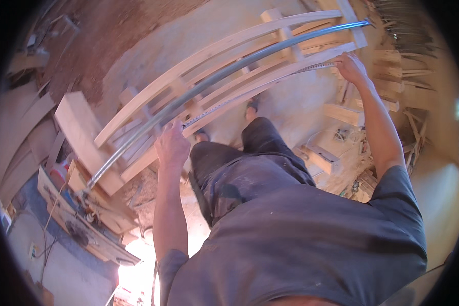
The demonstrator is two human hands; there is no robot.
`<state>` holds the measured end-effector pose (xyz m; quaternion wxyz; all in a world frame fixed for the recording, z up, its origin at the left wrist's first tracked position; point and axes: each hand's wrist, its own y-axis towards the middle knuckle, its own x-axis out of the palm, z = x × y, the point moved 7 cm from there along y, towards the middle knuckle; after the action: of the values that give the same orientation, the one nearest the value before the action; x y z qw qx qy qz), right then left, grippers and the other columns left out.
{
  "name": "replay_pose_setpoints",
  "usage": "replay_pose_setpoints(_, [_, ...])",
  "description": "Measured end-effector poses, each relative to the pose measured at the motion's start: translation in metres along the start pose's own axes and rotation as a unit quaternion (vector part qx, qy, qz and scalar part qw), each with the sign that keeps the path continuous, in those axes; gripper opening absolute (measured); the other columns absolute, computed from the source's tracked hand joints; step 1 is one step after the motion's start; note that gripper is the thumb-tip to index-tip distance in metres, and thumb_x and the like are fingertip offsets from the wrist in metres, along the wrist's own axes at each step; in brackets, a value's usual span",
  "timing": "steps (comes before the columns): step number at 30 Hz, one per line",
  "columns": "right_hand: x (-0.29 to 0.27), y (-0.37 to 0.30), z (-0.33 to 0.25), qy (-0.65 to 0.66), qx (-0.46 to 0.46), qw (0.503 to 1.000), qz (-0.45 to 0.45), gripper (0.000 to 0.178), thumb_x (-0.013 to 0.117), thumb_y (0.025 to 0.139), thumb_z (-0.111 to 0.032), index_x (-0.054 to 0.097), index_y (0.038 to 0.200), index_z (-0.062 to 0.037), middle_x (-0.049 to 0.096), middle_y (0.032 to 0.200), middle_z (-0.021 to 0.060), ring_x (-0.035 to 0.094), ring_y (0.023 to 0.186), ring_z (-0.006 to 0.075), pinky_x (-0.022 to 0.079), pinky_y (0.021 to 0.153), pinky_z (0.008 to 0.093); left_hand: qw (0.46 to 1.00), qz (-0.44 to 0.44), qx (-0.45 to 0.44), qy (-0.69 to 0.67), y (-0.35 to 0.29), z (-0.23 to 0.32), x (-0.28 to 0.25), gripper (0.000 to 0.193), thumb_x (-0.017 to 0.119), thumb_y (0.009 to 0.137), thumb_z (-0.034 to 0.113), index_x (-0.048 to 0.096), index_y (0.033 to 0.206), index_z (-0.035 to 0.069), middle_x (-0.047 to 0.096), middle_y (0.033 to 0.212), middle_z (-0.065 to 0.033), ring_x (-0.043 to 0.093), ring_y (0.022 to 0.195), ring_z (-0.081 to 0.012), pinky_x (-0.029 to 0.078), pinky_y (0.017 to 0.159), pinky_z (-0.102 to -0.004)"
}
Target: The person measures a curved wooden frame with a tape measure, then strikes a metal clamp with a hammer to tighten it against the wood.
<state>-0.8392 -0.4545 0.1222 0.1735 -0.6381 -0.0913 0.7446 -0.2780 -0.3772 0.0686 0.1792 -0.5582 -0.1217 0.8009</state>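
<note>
A tape measure (217, 108) is stretched out along the near wooden rail (321, 57) of a pale timber frame, its blade running between my two hands. My left hand (172, 145) is closed at the left end of the visible blade, beside the rail. Far to the right, with the arm stretched out, my right hand (350, 68) pinches the other end close to the rail's right end. Which hand has the case I cannot tell. A long grey metal bar (209, 87) lies across the frame, between the near rail and the far rail (204, 53).
A thick timber post (81, 122) stands under the left end of the frame. Wood blocks (344, 114) and a short beam (319, 158) lie to the right. Boards (76, 204) lean at the lower left, near a cable. Stacked wood strips (408, 30) fill the far right.
</note>
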Motion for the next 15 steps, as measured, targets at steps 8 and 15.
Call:
replay_pose_setpoints(8, [0.031,0.056,0.069,0.021,-0.077,0.997,-0.004,0.019,0.056,0.087,-0.021,0.073,0.094,-0.0168,0.066,0.108,0.0112,0.059,0.106,0.0340,0.047,0.094,0.0443,0.987,-0.076,-0.054,0.130,0.057,0.064,0.035,0.026,0.055,0.084,0.010,0.063,0.108,0.009,0.069,0.090,-0.0213,0.067,0.087,-0.0407,0.051,0.078,-0.0501])
replay_pose_setpoints(15, [0.045,0.073,0.044,0.092,-0.128,0.987,0.015,0.019,0.058,0.087,-0.021,0.076,0.095,-0.0171,0.066,0.104,0.0115,0.059,0.104,0.0344,0.048,0.090,0.0465,0.971,-0.129,-0.083,0.184,0.059,0.077,0.034,0.039,0.054,0.083,0.007,0.063,0.121,0.012,0.069,0.091,-0.0228,0.067,0.089,-0.0399,0.052,0.079,-0.0495])
